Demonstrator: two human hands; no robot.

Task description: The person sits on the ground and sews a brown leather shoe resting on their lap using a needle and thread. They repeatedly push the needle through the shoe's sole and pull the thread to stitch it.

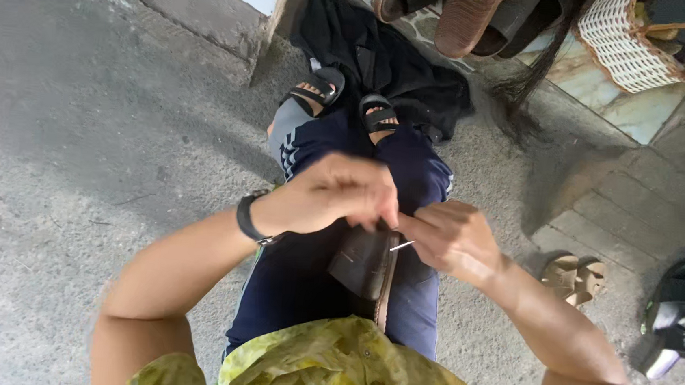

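The dark shoe point(363, 263) is lying on the person's lap, bare concrete floor point(76, 155) spreading wide to the left. The left hand point(334, 193) is curling closed above it, contents hidden, while the right hand point(453, 238) is pinching a thin needle point(402, 245) just over its edge. Farther off, a black cloth point(385, 61), sandals point(574, 277) and a white wicker basket point(623, 43) are crowding the right side.

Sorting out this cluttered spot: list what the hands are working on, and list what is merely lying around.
In hand:
- left hand
- right hand
- thin needle between them
- dark brown leather piece on the lap

Lying about:
- black cloth
- white woven basket
- tan sandals
- brown sandals
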